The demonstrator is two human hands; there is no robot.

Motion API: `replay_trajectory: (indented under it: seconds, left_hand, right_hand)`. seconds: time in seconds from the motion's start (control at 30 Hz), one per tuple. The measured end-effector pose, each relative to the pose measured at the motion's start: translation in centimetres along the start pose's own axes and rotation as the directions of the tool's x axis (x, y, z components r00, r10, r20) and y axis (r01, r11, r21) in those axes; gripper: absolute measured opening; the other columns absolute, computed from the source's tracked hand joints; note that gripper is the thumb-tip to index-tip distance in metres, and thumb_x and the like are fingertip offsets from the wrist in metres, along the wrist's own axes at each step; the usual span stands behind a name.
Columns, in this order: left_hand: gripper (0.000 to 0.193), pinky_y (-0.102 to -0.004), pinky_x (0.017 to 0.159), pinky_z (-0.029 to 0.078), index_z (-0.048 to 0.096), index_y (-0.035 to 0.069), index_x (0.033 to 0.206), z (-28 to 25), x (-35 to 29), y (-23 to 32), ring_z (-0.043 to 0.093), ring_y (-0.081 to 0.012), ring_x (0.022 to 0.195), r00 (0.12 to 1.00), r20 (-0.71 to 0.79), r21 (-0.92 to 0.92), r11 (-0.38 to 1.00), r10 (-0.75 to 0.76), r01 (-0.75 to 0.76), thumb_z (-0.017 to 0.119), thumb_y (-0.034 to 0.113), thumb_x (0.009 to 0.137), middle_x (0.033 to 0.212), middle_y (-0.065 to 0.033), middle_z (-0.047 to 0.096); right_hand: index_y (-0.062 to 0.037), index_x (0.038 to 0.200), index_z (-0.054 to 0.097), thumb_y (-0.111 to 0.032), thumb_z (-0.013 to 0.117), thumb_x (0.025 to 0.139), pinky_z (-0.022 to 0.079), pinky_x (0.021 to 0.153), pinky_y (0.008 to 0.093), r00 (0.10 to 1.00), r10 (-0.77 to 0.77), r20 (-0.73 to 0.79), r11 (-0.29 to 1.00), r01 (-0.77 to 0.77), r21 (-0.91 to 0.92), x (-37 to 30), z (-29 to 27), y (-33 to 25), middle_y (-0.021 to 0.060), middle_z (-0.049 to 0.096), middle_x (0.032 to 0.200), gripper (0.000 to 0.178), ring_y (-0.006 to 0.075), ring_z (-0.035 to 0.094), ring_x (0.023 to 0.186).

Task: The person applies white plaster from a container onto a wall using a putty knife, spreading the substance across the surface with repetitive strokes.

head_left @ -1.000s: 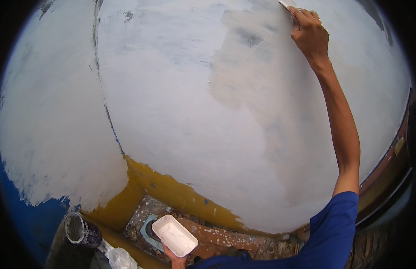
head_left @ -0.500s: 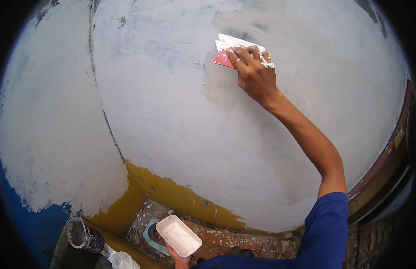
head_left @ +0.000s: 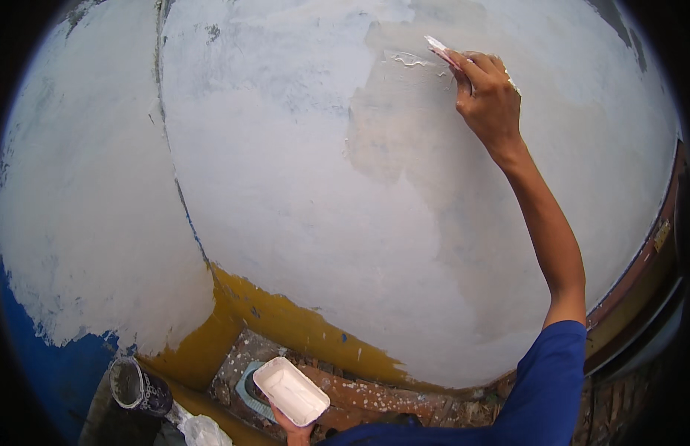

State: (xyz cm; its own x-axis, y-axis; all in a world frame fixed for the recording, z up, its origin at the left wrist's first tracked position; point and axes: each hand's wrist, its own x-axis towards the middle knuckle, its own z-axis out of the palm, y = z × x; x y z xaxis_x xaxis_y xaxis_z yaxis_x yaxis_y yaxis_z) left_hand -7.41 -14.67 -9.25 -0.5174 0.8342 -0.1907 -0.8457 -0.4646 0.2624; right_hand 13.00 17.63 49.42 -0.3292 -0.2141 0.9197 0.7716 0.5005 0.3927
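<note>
My right hand (head_left: 491, 97), raised high against the wall, is closed on a putty scraper (head_left: 443, 53) with white paste on its edge. Paste also clings to the fingers. Just left of the scraper, a ridge of wet putty (head_left: 409, 59) lies on the white-grey wall (head_left: 300, 193). Around it spreads a damp, beige-grey patch (head_left: 393, 130). Low in the view, my left hand (head_left: 291, 427) grips a pale rectangular tray (head_left: 291, 389) by its near side; most of those fingers are hidden beneath it. White residue coats the tray's inside.
A dark bucket (head_left: 140, 388) stands at lower left beside a clear plastic bag (head_left: 205, 431). Behind the tray is a light-blue squat toilet (head_left: 250, 392) on a speckled floor. Mustard paint (head_left: 300, 327) bands the wall's foot. A brown frame (head_left: 633, 286) edges the right.
My right hand has moved right and slightly up, and the scraper has turned nearly edge-on. A ridge of putty now shows on the wall. The tray has shifted slightly left.
</note>
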Motion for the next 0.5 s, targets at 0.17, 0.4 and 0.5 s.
replay_trajectory:
  seconds: [0.17, 0.4, 0.5]
  left_hand:
    - [0.067, -0.057, 0.105, 0.042, 0.042, 0.022, 0.148, -0.2, -0.1, -0.1, 0.052, -0.0342, 0.127, 0.994, 0.103, 0.123, 0.992, 0.018, -0.031, 0.043, 0.062, 0.094, 0.146, -0.004, 0.05]
    - [0.058, -0.0555, 0.1, 0.048, 0.047, 0.019, 0.142, 1.7, -0.9, -0.5, 0.058, -0.0329, 0.119, 0.999, -0.035, -0.033, 0.999, -0.035, 0.034, 0.035, 0.055, 0.098, 0.135, -0.0069, 0.057]
    - [0.062, -0.0566, 0.103, 0.045, 0.043, 0.02, 0.145, -0.6, -0.9, -0.4, 0.054, -0.0338, 0.124, 1.0, 0.013, 0.014, 1.0, 0.024, -0.024, 0.039, 0.058, 0.096, 0.141, -0.0061, 0.053]
  right_hand:
    - [-0.0127, 0.113, 0.07, -0.007, 0.066, 0.079, 0.054, 0.078, 0.041, 0.994, -0.111, -0.011, 0.963, 0.104, -0.248, 0.3, 2.9, 2.2, 0.0017, 0.067, 0.107, 0.035, 0.0241, 0.064, 0.095]
    - [-0.0067, 0.113, 0.07, -0.004, 0.061, 0.078, 0.054, 0.084, 0.0478, 0.868, -0.364, 0.338, 0.931, 0.349, 0.108, -10.0, 5.6, -7.8, 0.0088, 0.064, 0.109, 0.036, 0.03, 0.066, 0.107]
    - [-0.0101, 0.112, 0.071, -0.002, 0.064, 0.076, 0.055, 0.081, 0.0474, 0.946, -0.23, 0.228, 0.96, 0.183, 0.211, -7.3, 4.3, -7.3, 0.0049, 0.065, 0.104, 0.037, 0.029, 0.066, 0.101]
